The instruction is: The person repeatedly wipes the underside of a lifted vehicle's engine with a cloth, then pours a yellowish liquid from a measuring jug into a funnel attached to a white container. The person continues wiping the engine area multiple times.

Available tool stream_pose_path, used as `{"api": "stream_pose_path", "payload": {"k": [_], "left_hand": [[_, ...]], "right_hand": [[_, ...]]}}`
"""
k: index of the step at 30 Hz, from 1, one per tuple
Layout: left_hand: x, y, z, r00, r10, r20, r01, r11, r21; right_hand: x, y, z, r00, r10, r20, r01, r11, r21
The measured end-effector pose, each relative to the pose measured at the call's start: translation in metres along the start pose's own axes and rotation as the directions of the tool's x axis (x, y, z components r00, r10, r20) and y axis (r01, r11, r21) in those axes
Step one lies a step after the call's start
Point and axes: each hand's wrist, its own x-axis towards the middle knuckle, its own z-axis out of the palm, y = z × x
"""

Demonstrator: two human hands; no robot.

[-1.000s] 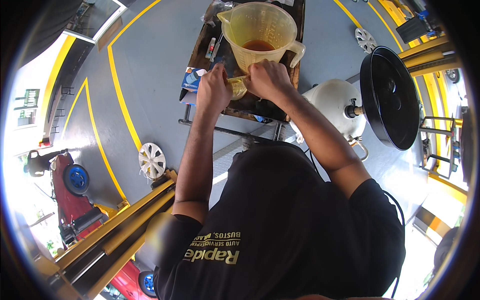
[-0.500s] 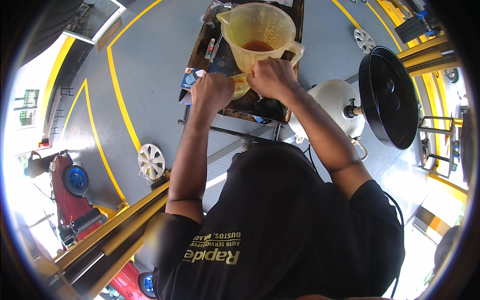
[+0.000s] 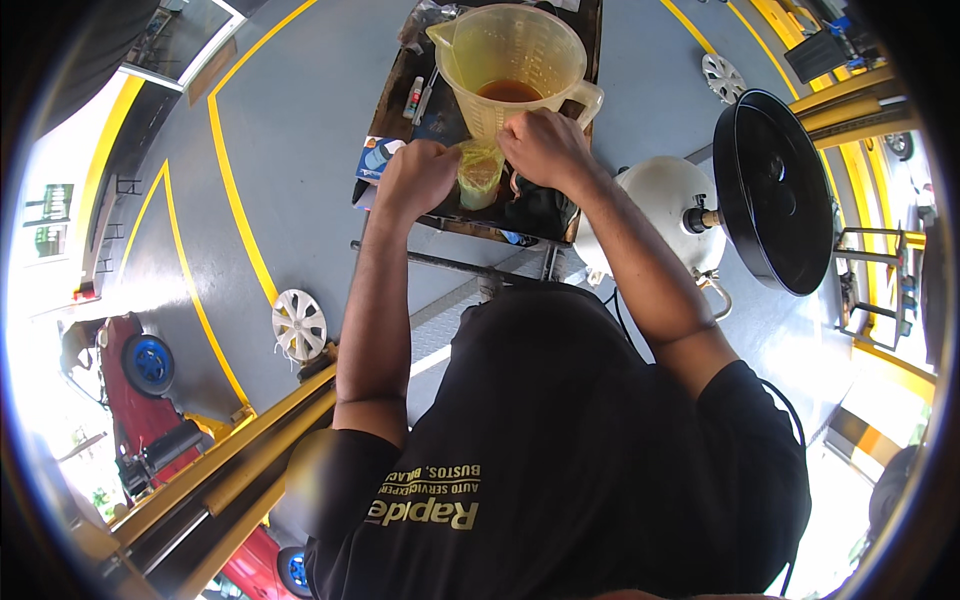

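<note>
Between my hands, in front of the big jug, is a translucent yellow-green piece that looks like a thin plastic bag [image 3: 480, 178]. My left hand [image 3: 418, 178] is closed in a fist at its left upper edge. At the right upper edge my right hand [image 3: 545, 150] is closed too, close to the jug's lower side. Fingertips of both hands are hidden behind the knuckles. The large translucent measuring jug [image 3: 465, 75] stands on a dark cart tray [image 3: 385, 108], with reddish-brown liquid at its bottom. Its handle points right, beyond my right hand.
On the tray lie a blue-and-white box [image 3: 378, 155], a small white tube [image 3: 414, 97] and a dark cloth [image 3: 540, 208]. To the right stands a pale tank [image 3: 655, 215] with a round black pan [image 3: 775, 195]. Yellow lift beams [image 3: 215, 480] cross the lower left; wheel covers [image 3: 299, 325] sit nearby.
My fists have drawn slightly apart, the left one moving outward. The bag-like piece between them now hangs more spread and shows more of itself. The jug stays in place on the tray.
</note>
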Motion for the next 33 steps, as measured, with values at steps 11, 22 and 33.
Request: {"api": "stream_pose_path", "payload": {"k": [11, 22, 33], "left_hand": [[0.026, -0.050, 0.079, 0.756, 0.514, -0.405, -0.632, 0.735, -0.246], [0.045, -0.019, 0.111, 0.858, 0.363, -0.363, -0.514, 0.625, -0.588], [0.031, 0.001, 0.092, 0.666, 0.610, -0.430, -0.687, 0.726, -0.033]], "right_hand": [[-0.003, 0.016, 0.027, 0.993, -0.108, -0.052, 0.112, 0.990, 0.084], [-0.013, -0.006, -0.016, 0.991, 0.024, -0.132, 0.032, 0.914, 0.405], [-0.018, -0.011, 0.010, 0.932, -0.338, -0.134, 0.331, 0.941, -0.070]]}}
